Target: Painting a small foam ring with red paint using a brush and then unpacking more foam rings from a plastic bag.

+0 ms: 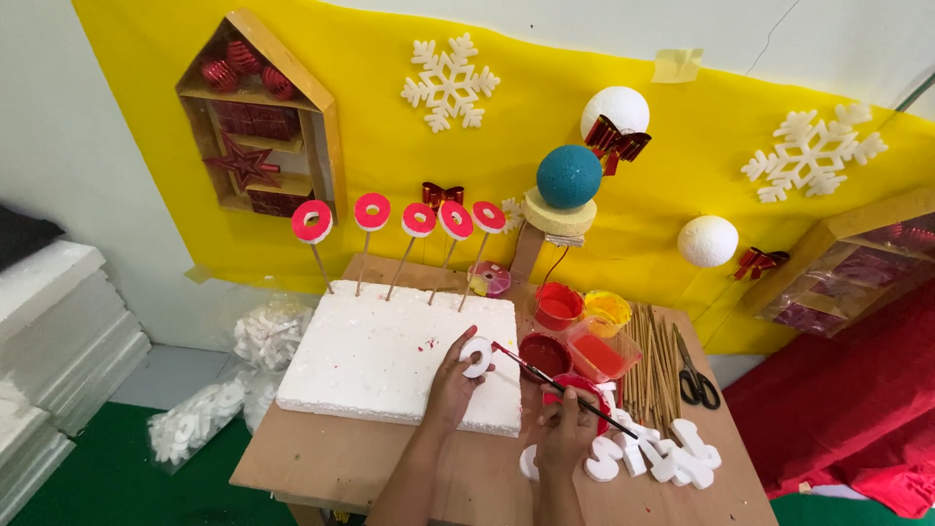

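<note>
My left hand (450, 385) holds a small white foam ring (476, 356) over the front right part of a thick white foam slab (380, 356). My right hand (567, 429) grips a thin paintbrush (560, 387) whose red tip touches the ring's right edge. Several red-painted foam rings on wooden sticks (419, 220) stand upright along the slab's back edge. Small cups of red paint (545, 355) sit just right of the slab.
The low wooden table (331, 458) also carries a bundle of wooden sticks (651, 360), black scissors (694, 375), white foam shapes (672, 456) and a teal foam ball (569, 176). Bags of foam pieces (200, 421) lie on the floor at left. A yellow wall panel carries snowflakes.
</note>
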